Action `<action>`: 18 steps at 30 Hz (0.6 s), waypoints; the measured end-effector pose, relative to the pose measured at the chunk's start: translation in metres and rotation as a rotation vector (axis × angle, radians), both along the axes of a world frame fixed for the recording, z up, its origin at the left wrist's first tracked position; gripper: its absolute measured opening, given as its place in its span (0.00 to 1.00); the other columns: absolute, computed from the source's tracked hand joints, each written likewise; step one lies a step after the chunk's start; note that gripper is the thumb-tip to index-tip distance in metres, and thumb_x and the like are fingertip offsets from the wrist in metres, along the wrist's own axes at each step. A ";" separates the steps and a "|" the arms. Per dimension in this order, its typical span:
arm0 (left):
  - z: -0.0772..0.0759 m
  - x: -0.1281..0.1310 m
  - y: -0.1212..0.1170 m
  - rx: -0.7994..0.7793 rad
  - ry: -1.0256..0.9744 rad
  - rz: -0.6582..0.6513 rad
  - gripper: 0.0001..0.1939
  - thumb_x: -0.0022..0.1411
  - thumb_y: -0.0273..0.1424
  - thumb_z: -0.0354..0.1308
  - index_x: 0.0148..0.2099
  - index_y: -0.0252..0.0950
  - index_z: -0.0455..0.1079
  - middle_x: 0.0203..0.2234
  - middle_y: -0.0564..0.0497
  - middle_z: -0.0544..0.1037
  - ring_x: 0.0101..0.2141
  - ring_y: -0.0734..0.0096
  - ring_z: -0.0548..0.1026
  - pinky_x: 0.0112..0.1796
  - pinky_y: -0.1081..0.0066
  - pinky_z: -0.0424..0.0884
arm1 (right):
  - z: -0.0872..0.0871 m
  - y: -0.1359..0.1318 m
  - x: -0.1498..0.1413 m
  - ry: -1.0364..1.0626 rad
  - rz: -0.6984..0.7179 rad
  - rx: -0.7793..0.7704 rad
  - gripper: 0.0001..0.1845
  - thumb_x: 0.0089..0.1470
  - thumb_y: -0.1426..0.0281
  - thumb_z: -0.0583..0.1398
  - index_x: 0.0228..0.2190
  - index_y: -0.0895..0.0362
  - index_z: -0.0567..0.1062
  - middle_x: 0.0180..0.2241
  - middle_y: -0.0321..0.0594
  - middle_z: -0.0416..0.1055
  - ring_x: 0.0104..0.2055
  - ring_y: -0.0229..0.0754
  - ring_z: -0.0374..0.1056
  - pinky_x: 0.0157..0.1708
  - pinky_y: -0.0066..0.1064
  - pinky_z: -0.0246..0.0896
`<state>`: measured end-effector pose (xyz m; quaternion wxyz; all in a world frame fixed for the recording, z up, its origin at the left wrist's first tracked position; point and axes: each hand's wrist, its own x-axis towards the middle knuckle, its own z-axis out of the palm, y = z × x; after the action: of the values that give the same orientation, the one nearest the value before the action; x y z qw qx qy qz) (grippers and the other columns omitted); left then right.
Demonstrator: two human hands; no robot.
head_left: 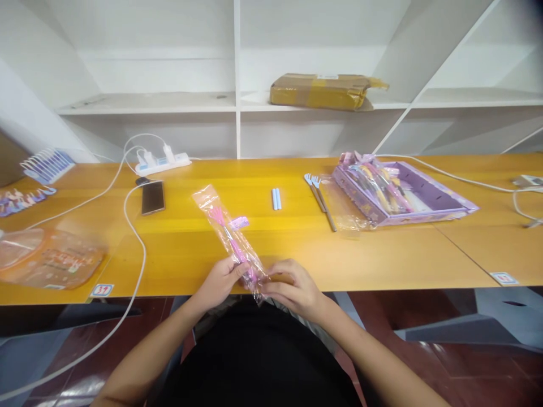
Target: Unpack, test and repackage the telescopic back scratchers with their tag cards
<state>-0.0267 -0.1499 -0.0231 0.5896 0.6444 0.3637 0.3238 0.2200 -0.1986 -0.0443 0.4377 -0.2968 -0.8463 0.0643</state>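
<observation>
A pink back scratcher [235, 244] with a claw-like head lies inside a clear plastic bag [206, 196], along with a small pink-purple label [238, 223]. My left hand [220, 282] is closed around the handle end through the bag, thumb on top. At the bag's near end, my right hand [294, 287] pinches the crinkled plastic; its fingertips are partly hidden. Beyond my hands, two light-blue handle sleeves [276, 199] lie side by side on the table. To their right rest two back scratchers [320, 199] with blue claw heads and dark metal shafts.
A purple box [441, 212] of bagged back scratchers stands at right, beside empty clear bags [345, 217]. At left are a phone [153, 198], a power strip [163, 164], a white cable [138, 237] and an orange bag [51, 260]. A taped carton [318, 91] sits on the shelf.
</observation>
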 end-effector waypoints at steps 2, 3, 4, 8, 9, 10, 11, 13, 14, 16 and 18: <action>0.002 0.000 -0.001 0.007 0.037 -0.034 0.21 0.74 0.47 0.58 0.41 0.34 0.79 0.34 0.47 0.83 0.35 0.63 0.80 0.41 0.68 0.74 | 0.004 -0.001 -0.003 0.021 0.010 -0.002 0.10 0.65 0.67 0.67 0.48 0.50 0.81 0.48 0.46 0.75 0.49 0.48 0.74 0.47 0.41 0.72; 0.002 0.001 -0.001 0.006 0.047 -0.054 0.20 0.74 0.47 0.59 0.42 0.34 0.79 0.35 0.47 0.84 0.36 0.63 0.80 0.41 0.68 0.75 | 0.005 -0.001 -0.006 0.046 -0.005 -0.022 0.08 0.65 0.67 0.67 0.47 0.51 0.81 0.48 0.46 0.75 0.50 0.48 0.73 0.48 0.42 0.73; 0.002 0.001 -0.002 0.004 0.051 -0.074 0.19 0.74 0.46 0.59 0.43 0.34 0.79 0.35 0.47 0.84 0.36 0.63 0.80 0.41 0.68 0.75 | 0.007 -0.001 -0.009 0.076 -0.030 -0.057 0.07 0.66 0.68 0.67 0.45 0.51 0.81 0.48 0.46 0.73 0.51 0.48 0.73 0.49 0.42 0.73; 0.001 0.000 -0.003 -0.009 0.032 -0.115 0.19 0.74 0.45 0.59 0.42 0.34 0.79 0.34 0.47 0.83 0.36 0.63 0.80 0.41 0.69 0.75 | 0.010 -0.002 -0.018 0.178 -0.085 -0.217 0.05 0.64 0.68 0.67 0.43 0.52 0.80 0.50 0.48 0.68 0.53 0.49 0.71 0.51 0.43 0.74; 0.001 0.000 -0.002 -0.020 0.022 -0.113 0.19 0.74 0.45 0.59 0.43 0.34 0.80 0.34 0.47 0.83 0.36 0.63 0.80 0.41 0.69 0.75 | 0.011 -0.001 -0.019 0.172 -0.059 -0.234 0.07 0.63 0.67 0.68 0.44 0.52 0.80 0.51 0.49 0.68 0.54 0.50 0.70 0.53 0.44 0.74; 0.001 0.000 -0.002 -0.028 0.012 -0.095 0.19 0.73 0.46 0.60 0.45 0.34 0.80 0.35 0.47 0.83 0.36 0.63 0.80 0.41 0.68 0.75 | 0.012 -0.001 -0.018 0.151 -0.024 -0.232 0.10 0.62 0.66 0.70 0.45 0.52 0.81 0.52 0.49 0.67 0.56 0.51 0.69 0.54 0.45 0.73; 0.000 0.000 -0.002 -0.032 0.005 -0.067 0.19 0.73 0.46 0.60 0.47 0.34 0.80 0.36 0.47 0.84 0.37 0.62 0.81 0.42 0.68 0.75 | 0.012 0.000 -0.016 0.120 0.009 -0.210 0.12 0.61 0.65 0.71 0.46 0.51 0.81 0.53 0.49 0.67 0.58 0.52 0.68 0.56 0.45 0.73; -0.001 -0.001 -0.001 -0.026 0.000 -0.004 0.20 0.72 0.47 0.61 0.47 0.34 0.80 0.38 0.45 0.85 0.39 0.61 0.81 0.43 0.67 0.75 | 0.013 0.001 -0.010 0.037 0.045 -0.135 0.12 0.61 0.67 0.71 0.47 0.49 0.82 0.56 0.49 0.68 0.60 0.52 0.68 0.56 0.46 0.72; -0.001 -0.001 0.000 -0.020 0.006 0.018 0.20 0.72 0.48 0.62 0.46 0.34 0.80 0.39 0.45 0.85 0.39 0.60 0.80 0.43 0.67 0.75 | 0.013 0.002 -0.007 -0.001 0.047 -0.092 0.12 0.62 0.68 0.70 0.48 0.47 0.83 0.56 0.47 0.70 0.59 0.52 0.69 0.55 0.47 0.71; -0.003 -0.002 0.001 -0.024 0.018 0.020 0.22 0.71 0.49 0.61 0.43 0.33 0.80 0.37 0.44 0.85 0.38 0.61 0.80 0.42 0.68 0.75 | 0.015 0.003 0.000 -0.054 0.045 -0.034 0.13 0.64 0.69 0.68 0.49 0.44 0.82 0.53 0.44 0.76 0.56 0.50 0.72 0.53 0.48 0.70; -0.003 -0.001 0.001 -0.038 0.017 -0.014 0.22 0.71 0.49 0.61 0.42 0.33 0.80 0.35 0.45 0.84 0.35 0.63 0.79 0.39 0.69 0.74 | 0.018 0.003 0.005 -0.075 0.076 -0.024 0.14 0.66 0.69 0.67 0.51 0.42 0.82 0.48 0.40 0.80 0.51 0.48 0.75 0.51 0.47 0.69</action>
<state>-0.0279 -0.1492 -0.0264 0.6007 0.6385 0.3703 0.3073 0.2246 -0.1954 -0.0266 0.3995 -0.2718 -0.8719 0.0800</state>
